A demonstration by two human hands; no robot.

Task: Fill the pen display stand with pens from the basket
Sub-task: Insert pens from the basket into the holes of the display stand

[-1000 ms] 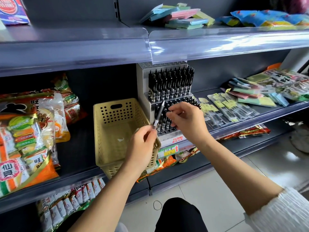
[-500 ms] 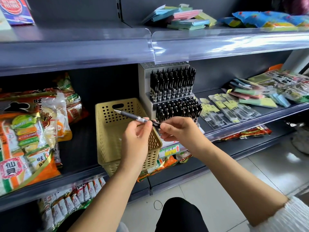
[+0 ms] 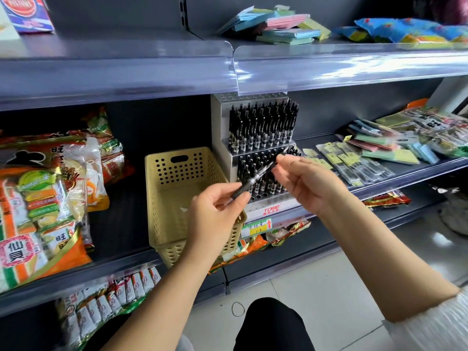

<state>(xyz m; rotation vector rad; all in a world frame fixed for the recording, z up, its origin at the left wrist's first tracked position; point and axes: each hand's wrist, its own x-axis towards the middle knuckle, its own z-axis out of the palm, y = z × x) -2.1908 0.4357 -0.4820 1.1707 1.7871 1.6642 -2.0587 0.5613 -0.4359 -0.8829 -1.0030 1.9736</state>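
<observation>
On grey shelf [image 3: 379,191]: stand [image 3: 263,148], basket [image 3: 174,188].

Perforated matt plastic basket [image 3: 177,188], brushed-metal-looking stand [image 3: 222,127], glossy crinkled snack wrappers [image 3: 50,198].

Single head-worn wide-angle view, looking forward and down at store shelves [image 3: 126,79] from close range; both forearms reach in from the bottom, floor [image 3: 329,287] visible below. No second view.
</observation>
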